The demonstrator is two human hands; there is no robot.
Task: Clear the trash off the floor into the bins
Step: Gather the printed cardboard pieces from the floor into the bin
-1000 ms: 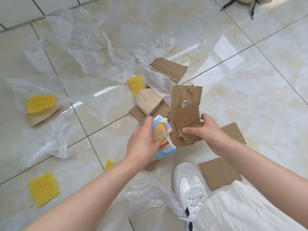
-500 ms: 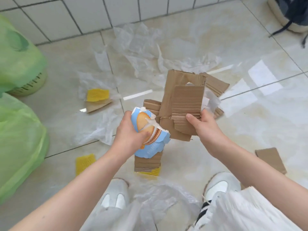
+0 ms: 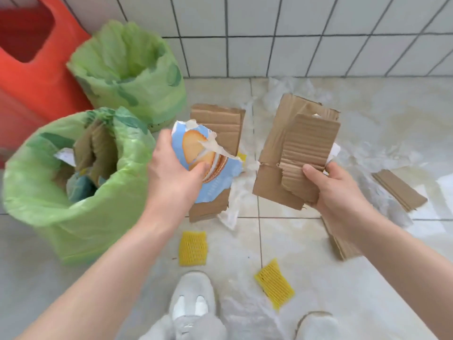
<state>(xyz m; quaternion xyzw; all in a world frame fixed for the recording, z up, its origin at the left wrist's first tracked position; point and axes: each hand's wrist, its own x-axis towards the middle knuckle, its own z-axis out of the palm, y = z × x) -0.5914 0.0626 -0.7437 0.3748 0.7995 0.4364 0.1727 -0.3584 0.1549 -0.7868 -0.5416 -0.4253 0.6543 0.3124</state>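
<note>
My left hand grips a torn blue biscuit wrapper together with a brown cardboard strip, just right of the near green-lined bin. That bin holds cardboard and a blue wrapper. My right hand holds a stack of torn cardboard pieces upright above the floor. A second green-lined bin stands behind the first, against the tiled wall.
A red plastic container sits at far left. Two yellow foam nets lie on the floor near my shoes. More cardboard and clear plastic film are scattered at right.
I have stood and turned left toward the bins. Both hands have carried their loads up; they are now apart, and the left one is beside the near bin.
</note>
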